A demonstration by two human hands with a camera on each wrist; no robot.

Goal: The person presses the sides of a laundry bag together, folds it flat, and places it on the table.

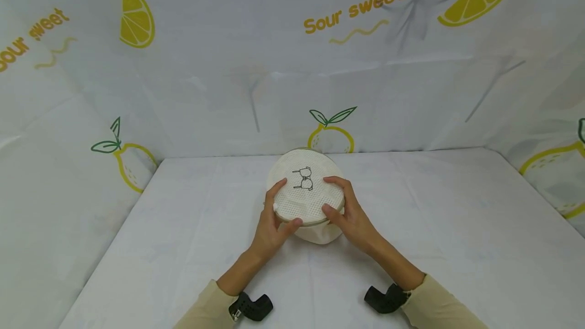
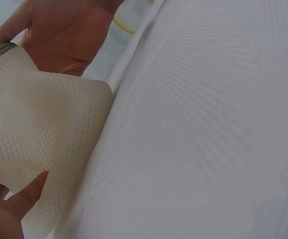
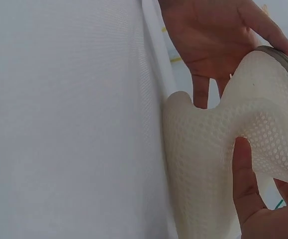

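Beige sleeves (image 1: 205, 311) come closest, a black wrist device (image 1: 386, 298) at each cuff. Past them, I see the person's left hand (image 1: 267, 230) and right hand (image 1: 358, 225) gripping a white mesh bag (image 1: 299, 204) between them, over the middle of the desk (image 1: 155, 268) toward its far edge. Their fingers curl about its two sides, thumbs on the lower part of the round face. That face tilts up, bearing a small black line drawing (image 1: 306, 181), and a zipper (image 3: 285, 64) runs along its rim. Below, the soft body bulges toward the person. Behind hangs a white backdrop (image 1: 205, 90) printed with lemons and "Sour sweet".
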